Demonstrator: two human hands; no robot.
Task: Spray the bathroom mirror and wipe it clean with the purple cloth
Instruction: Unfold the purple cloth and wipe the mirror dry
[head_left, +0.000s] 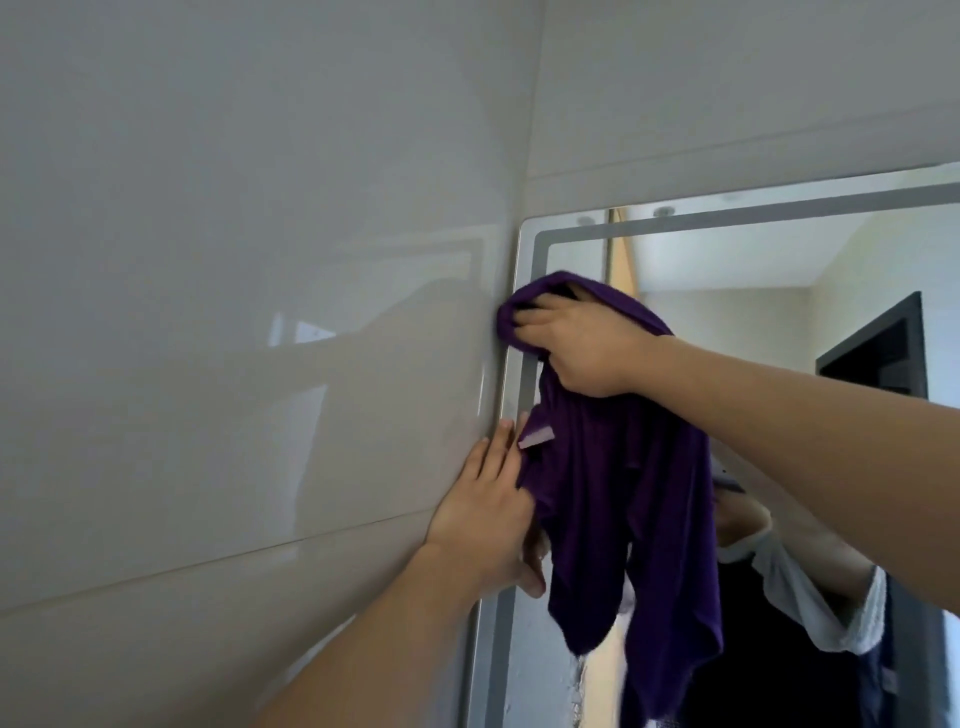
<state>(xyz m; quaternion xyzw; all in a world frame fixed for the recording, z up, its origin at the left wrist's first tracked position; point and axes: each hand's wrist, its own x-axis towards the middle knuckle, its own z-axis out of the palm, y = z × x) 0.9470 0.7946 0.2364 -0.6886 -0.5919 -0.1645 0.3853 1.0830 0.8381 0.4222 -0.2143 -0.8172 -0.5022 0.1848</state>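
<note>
We are bracing left hand (480, 512), fingers flat and spread, against glossy wall tile (234, 312) at mirror (753, 260) edge. Right hand (582, 345) is gripping bunched purple cloth (623, 493), pressing it on mirror's upper-left corner; rest is hanging down.

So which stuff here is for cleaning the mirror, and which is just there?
For the job: purple cloth, mirror, right hand gripping the cloth, left hand flat at the mirror's edge.

Just there: tiled wall, dark doorway reflection.
</note>
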